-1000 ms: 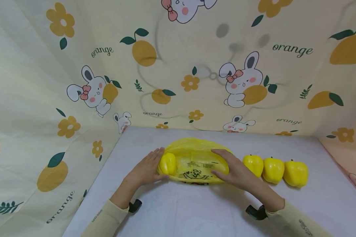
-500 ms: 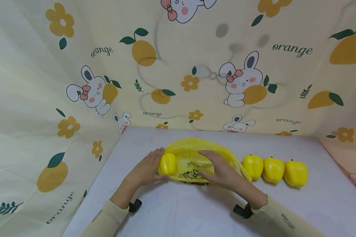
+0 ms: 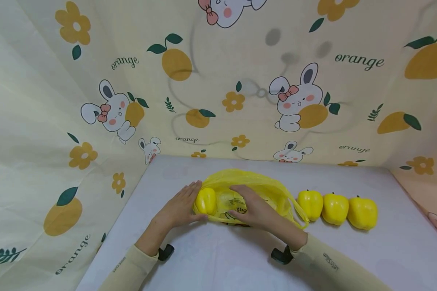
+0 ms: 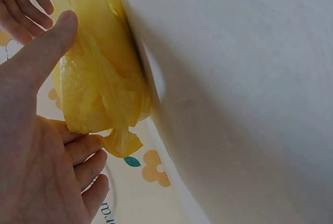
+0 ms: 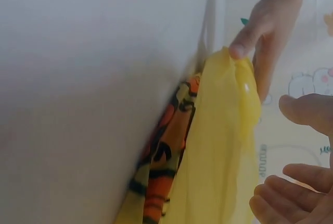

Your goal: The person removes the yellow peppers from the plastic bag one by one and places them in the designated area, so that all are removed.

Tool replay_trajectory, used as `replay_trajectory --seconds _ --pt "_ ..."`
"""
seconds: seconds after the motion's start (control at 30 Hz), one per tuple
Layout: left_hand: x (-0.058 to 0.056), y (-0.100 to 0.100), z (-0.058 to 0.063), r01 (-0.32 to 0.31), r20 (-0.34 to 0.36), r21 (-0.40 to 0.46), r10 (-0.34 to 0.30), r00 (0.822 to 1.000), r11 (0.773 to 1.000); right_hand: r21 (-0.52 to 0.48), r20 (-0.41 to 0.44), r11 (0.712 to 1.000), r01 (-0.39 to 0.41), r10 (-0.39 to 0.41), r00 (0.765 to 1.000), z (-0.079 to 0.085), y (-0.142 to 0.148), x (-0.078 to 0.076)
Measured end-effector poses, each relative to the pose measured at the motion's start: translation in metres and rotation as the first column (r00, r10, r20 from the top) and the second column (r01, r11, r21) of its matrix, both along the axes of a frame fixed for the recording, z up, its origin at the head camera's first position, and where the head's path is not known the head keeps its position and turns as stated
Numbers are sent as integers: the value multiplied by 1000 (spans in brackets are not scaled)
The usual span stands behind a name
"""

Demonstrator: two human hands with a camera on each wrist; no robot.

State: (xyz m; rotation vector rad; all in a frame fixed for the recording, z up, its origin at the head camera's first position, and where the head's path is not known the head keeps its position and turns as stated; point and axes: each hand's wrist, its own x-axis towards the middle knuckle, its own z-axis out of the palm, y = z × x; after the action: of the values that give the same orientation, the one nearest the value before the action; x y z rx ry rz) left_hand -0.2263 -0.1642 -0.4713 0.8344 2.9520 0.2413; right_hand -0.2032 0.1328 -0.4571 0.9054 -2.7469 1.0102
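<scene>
A yellow plastic bag (image 3: 240,174) lies on its side on the white table, its mouth open toward me. Inside its left end sits a yellow bell pepper (image 3: 206,201). My left hand (image 3: 180,205) rests against that end, thumb by the front rim and straight fingers along the back; in the left wrist view its fingertips (image 4: 86,143) touch the bag's bunched end. My right hand (image 3: 253,207) is over the bag's mouth, thumb and fingers spread with nothing between them. From the right wrist view, an orange-and-black print (image 5: 161,153) shows on the bag's underside.
To the right of the bag, three yellow bell peppers (image 3: 336,209) stand in a row. The bag's loose handles (image 3: 300,214) trail close to the nearest one. A printed cloth (image 3: 218,81) hangs behind the table (image 3: 218,262).
My right hand has moved left across the bag's mouth, toward the pepper inside. The bag's handles at the right have come into sight. My left hand has stayed in place.
</scene>
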Motion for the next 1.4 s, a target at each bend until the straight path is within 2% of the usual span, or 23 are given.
replay_trajectory --seconds 0.2,0.47,0.7,0.93,1.1,1.4 --pt "-1 -1 0 3 -7 5 -3 1000 1000 12 52 1000 -1 1 999 -4 -13 -5" --pt "-3 -1 0 8 -12 -5 -8 1000 1000 8 51 1000 -10 10 999 -9 -32 -11" --pt "-3 -1 -1 5 -5 1 -5 1000 1000 48 75 999 4 -8 997 -13 -44 -15" --pt "-1 -1 -2 7 -1 11 -7 1000 1000 59 152 998 16 -25 988 -16 -51 -16" --pt "-1 -1 -2 2 3 4 -2 1000 1000 74 146 997 21 -32 989 -19 -53 -20" --pt "-2 -2 -3 3 -9 6 -3 1000 1000 63 167 998 -12 1 986 -23 -56 -25"
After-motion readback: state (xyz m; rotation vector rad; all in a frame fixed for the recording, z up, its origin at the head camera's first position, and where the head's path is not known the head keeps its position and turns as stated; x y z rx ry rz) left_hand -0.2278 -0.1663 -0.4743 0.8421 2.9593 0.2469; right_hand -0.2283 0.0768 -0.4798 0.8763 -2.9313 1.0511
